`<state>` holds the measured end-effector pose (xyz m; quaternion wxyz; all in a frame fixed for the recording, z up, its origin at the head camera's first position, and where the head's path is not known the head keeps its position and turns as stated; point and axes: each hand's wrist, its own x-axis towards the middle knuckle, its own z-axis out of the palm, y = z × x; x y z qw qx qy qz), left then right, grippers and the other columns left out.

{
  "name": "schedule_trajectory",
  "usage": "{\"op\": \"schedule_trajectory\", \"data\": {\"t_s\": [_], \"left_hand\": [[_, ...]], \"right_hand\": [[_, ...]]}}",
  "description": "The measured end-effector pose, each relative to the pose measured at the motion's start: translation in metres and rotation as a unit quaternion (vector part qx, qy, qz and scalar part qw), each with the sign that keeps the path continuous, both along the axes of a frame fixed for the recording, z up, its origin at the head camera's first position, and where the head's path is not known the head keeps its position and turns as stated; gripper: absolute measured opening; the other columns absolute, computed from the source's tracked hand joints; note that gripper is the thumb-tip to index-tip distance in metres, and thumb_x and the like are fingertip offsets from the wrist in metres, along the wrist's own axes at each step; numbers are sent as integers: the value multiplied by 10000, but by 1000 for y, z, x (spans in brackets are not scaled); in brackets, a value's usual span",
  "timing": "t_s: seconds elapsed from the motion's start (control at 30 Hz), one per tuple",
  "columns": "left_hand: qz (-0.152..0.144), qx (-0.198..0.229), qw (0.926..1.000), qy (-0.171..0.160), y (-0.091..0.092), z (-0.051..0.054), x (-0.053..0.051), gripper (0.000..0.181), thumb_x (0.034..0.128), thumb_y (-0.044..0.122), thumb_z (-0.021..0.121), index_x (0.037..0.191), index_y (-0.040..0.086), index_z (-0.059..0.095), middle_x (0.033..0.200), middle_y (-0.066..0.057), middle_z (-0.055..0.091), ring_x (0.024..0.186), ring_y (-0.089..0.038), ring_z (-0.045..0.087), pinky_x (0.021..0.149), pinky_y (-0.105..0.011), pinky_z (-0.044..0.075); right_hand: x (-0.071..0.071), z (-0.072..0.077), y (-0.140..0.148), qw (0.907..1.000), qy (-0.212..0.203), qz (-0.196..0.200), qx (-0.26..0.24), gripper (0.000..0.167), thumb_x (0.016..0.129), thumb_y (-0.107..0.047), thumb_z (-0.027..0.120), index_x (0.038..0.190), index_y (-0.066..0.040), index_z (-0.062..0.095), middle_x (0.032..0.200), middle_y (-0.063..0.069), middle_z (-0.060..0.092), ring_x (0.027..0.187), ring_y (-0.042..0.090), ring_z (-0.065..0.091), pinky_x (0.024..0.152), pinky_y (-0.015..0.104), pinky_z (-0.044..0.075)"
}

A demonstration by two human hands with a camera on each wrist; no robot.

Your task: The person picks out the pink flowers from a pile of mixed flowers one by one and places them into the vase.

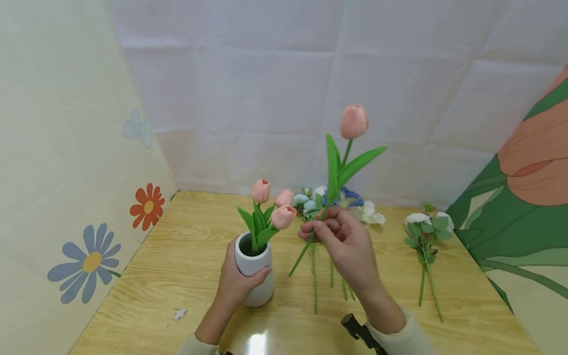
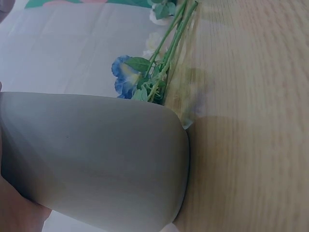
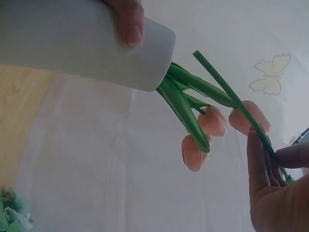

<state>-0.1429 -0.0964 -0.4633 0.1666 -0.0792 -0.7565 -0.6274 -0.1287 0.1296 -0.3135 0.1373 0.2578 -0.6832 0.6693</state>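
Observation:
A white vase (image 1: 254,266) stands on the table, and my left hand (image 1: 237,276) grips it round the side with the thumb across its front. Three pink tulips (image 1: 261,191) with green leaves lean out of its mouth. My right hand (image 1: 350,246) pinches the green stem of another pink tulip (image 1: 354,121) between thumb and fingers. That tulip is held up, flower on top, to the right of the vase. In the right wrist view its bare stem end (image 3: 205,60) points towards the vase's rim but stays apart from it.
Behind my right hand lie several flowers, among them a blue flower (image 1: 350,197) and a white flower (image 1: 370,214). A bunch of white roses (image 1: 428,227) lies at the right. A small whitish scrap (image 1: 179,314) is on the table (image 1: 151,276) at the left. Printed cloths surround the table.

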Motion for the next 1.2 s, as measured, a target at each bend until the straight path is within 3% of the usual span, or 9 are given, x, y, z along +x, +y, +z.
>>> {"op": "schedule_trajectory", "data": {"t_s": [0.6,0.83,1.07,1.2], "left_hand": [[-28,70,9998,183,0,-1,-2,899,721,160,887,1465,96,387,1257,-94,600,1065,-260,593,894,-484,496],[-29,50,10000,52,1,-1,-2,892,730,173,891,1463,116,386,1283,-78,592,1084,-253,588,910,-484,497],[-38,92,9999,121,0,-2,-2,890,723,166,897,1454,97,396,1264,-95,601,1070,-250,587,899,-478,496],[1,50,9999,115,0,-1,-1,898,726,172,894,1462,101,385,1272,-91,596,1073,-258,590,896,-487,501]], "right_hand": [[0,2,-29,9968,459,452,-471,134,978,80,552,1088,152,527,947,247,699,869,232,742,793,411,596],[-1,1,-38,9971,595,309,-347,131,974,76,562,1101,111,559,968,257,694,882,219,736,790,391,598],[-5,-1,-46,9948,751,263,-632,106,967,92,559,1063,133,547,966,249,701,889,218,732,807,397,594],[-6,-3,-50,9941,934,14,-555,117,957,93,572,1072,113,559,973,238,712,894,196,734,812,383,592]]}}
